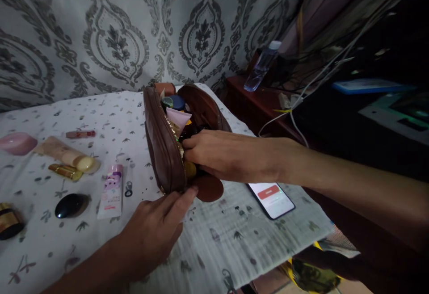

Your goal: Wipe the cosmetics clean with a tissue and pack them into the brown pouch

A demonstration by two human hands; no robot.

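A brown zippered cosmetic bag [154, 146] lies unzipped on the bed, packed with tubes and jars. My right hand [208, 151] reaches into it from the right, fingers curled down among the contents. Whatever those fingertips hold is hidden. At the bag's near end, my left hand [157, 224] is closed on the edge by a rounded brown flap [210, 189]. A pale pink tube [179, 117], a blue-lidded jar [178, 102] and a small green-rimmed jar [166, 102] stick up at the far end of the bag.
Left of the bag lie a pink-capped tube [111, 193], a black oval case [69, 205], a gold tube [65, 171], a beige tube [62, 153] and a lip gloss [80, 134]. Rightward are a lit phone [273, 200], a water bottle [261, 68] and white cables [321, 81].
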